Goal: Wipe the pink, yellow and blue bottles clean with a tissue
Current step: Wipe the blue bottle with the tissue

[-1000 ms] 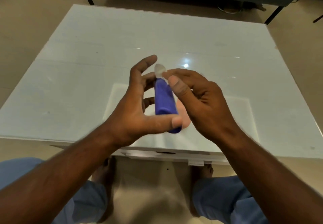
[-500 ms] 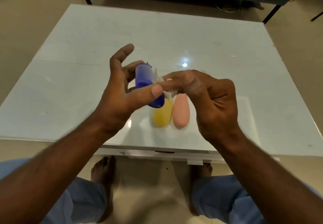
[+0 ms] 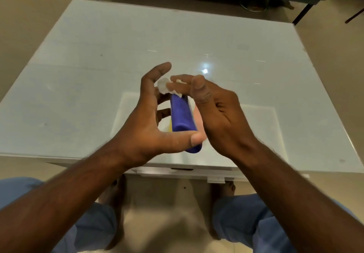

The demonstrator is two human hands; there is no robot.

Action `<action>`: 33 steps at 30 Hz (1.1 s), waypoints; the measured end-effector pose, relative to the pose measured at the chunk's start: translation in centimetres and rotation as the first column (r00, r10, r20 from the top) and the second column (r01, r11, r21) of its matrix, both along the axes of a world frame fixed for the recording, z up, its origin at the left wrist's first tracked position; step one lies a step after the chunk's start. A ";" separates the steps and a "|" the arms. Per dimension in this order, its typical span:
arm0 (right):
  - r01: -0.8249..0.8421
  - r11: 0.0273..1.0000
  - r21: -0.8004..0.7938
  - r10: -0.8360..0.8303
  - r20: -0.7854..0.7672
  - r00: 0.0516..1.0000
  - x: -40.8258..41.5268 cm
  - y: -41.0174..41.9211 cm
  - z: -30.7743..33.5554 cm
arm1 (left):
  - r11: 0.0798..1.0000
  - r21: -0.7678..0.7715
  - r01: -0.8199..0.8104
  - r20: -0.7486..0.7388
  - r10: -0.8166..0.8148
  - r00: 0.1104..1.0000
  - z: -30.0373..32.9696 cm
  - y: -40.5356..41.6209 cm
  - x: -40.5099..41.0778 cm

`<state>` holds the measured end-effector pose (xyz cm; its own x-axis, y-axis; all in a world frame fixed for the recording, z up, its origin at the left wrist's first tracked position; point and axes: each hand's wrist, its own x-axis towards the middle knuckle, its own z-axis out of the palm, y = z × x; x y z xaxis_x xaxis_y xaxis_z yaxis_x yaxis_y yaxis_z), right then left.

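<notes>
Left hand [image 3: 149, 132] clamps the blue cylindrical plastic bottle [image 3: 182, 118] between thumb and fingers, above the near part of the white glass worktop [image 3: 98, 75] — right hand [image 3: 212, 112] pinches a crumpled white tissue [image 3: 164, 86] at its far tip.

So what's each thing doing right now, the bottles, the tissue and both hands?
Blue bottle: held up off the table, lengthwise.
Tissue: crumpled, pressed on the blue bottle's far end.
Left hand: grips the blue bottle.
Right hand: pinches the tissue.
Pink bottle: mostly hidden behind the blue bottle.
Yellow bottle: barely visible.
</notes>
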<state>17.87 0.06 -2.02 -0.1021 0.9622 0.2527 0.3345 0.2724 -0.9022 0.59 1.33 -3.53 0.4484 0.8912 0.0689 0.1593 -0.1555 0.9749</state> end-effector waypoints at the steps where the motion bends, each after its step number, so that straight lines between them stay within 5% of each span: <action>1: -0.013 0.999 0.046 0.014 -0.024 1.000 0.1 -0.1 0.1 | 1.000 0.000 -0.010 -0.012 0.010 1.000 -0.1 0.1 0.1; 5: -0.085 0.954 0.286 0.150 -0.212 0.966 -0.1 -1.0 0.9 | 0.998 0.016 -0.063 -0.040 0.063 0.997 -0.1 1.4 0.0; 11: -0.024 0.994 0.103 0.024 0.004 1.000 0.4 0.1 0.1 | 1.000 0.008 0.016 0.049 -0.016 0.999 -0.1 0.3 0.5; 16: -0.130 0.937 0.323 0.231 -0.299 0.926 0.6 -0.5 0.9 | 0.999 0.037 -0.021 0.022 0.020 1.000 -0.1 1.2 0.3; 21: -0.049 0.991 0.127 0.046 0.029 0.999 0.9 0.4 0.1 | 0.999 0.009 0.049 0.059 -0.050 0.997 -0.2 0.1 0.5; 25: -0.147 0.931 0.334 0.224 -0.206 0.953 0.7 -0.4 0.9 | 1.000 0.030 0.004 0.040 -0.005 0.999 0.1 0.6 0.4; 29: -0.013 0.986 0.167 0.024 -0.067 0.997 0.3 0.2 0.4 | 0.992 -0.097 -0.081 0.221 0.100 0.970 0.7 1.0 0.2; 33: -0.104 0.975 0.194 0.137 -0.166 0.976 0.1 -0.7 0.6 | 0.944 -0.295 -0.145 0.412 0.263 0.872 1.2 1.5 0.1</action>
